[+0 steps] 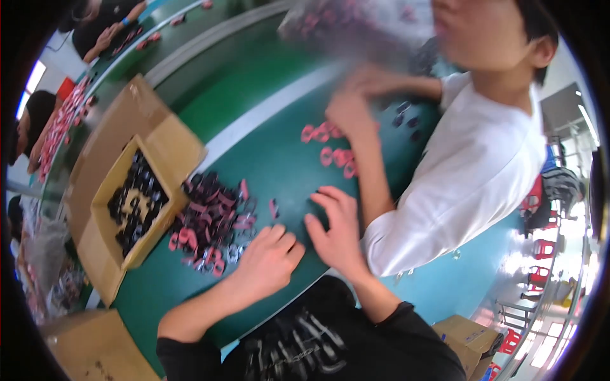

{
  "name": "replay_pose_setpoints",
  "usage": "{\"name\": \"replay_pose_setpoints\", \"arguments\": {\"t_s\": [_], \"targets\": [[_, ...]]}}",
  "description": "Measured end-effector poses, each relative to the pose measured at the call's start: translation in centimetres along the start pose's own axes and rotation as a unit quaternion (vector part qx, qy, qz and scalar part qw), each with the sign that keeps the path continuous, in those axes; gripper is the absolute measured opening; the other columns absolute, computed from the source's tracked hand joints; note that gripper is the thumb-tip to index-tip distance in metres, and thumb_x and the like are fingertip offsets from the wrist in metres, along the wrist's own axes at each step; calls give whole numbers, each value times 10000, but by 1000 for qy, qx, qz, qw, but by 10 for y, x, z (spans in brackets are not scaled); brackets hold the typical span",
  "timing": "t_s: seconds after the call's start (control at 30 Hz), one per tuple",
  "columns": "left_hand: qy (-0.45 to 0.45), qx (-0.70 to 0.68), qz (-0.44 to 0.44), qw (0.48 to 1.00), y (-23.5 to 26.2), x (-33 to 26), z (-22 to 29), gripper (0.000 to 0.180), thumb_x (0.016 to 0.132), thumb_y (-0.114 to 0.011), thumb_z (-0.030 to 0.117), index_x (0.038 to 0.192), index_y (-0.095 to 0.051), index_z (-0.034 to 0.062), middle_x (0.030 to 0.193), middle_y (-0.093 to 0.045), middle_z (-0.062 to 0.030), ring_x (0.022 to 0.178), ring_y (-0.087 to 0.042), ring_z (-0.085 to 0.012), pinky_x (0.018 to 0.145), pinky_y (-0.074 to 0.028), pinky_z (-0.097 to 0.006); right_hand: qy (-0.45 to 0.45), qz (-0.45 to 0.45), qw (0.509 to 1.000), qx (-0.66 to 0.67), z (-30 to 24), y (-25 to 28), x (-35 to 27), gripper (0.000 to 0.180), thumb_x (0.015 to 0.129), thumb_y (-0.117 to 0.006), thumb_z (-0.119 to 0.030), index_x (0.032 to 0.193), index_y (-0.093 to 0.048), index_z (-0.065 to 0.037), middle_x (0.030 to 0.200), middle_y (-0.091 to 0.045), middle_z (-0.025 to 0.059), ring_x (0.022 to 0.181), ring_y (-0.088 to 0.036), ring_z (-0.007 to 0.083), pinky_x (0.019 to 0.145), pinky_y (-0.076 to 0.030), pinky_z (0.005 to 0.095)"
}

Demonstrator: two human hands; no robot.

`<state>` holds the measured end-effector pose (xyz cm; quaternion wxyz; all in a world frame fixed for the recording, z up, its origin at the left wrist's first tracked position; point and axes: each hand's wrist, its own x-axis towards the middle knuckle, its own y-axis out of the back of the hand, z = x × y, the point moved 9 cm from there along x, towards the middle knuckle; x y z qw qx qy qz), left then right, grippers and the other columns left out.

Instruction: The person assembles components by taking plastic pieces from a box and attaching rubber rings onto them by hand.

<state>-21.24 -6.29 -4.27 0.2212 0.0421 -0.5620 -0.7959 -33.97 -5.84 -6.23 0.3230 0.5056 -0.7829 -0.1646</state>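
My left hand point(270, 255) rests at the right edge of a heap of small pink and black plastic pieces point(213, 213). Its fingers are curled under, and whatever they may hold is hidden. My right hand point(335, 230) is over the green table with thumb and fingers apart and nothing in them. Just beyond the gap between my hands lies a single dark and pink piece point(274, 209). Some clear pieces point(235, 253) lie beside my left wrist. The exact kind of these small pieces cannot be made out.
A cardboard box point(145, 244) with black pieces stands left of the heap. Close on my right, a co-worker in a white shirt point(464, 171) reaches over pink loops point(330, 134); their hands are blurred. A blurred clear bag point(356, 28) is beyond. Another carton point(95, 346) sits at lower left.
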Motion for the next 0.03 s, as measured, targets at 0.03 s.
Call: {"name": "replay_pose_setpoints", "arguments": {"t_s": [0.03], "targets": [[5, 1, -20, 1000, -5, -4, -2, 197, 653, -690, 97, 843, -682, 49, 839, -563, -78, 931, -551, -264, 803, -455, -384, -9, 1, 1000, -15, 11, -9, 5, 494, 857, -757, -124, 1324, -608, -57, 1395, -525, 153, 1271, -466, 385, 1075, -412, 490]]}}
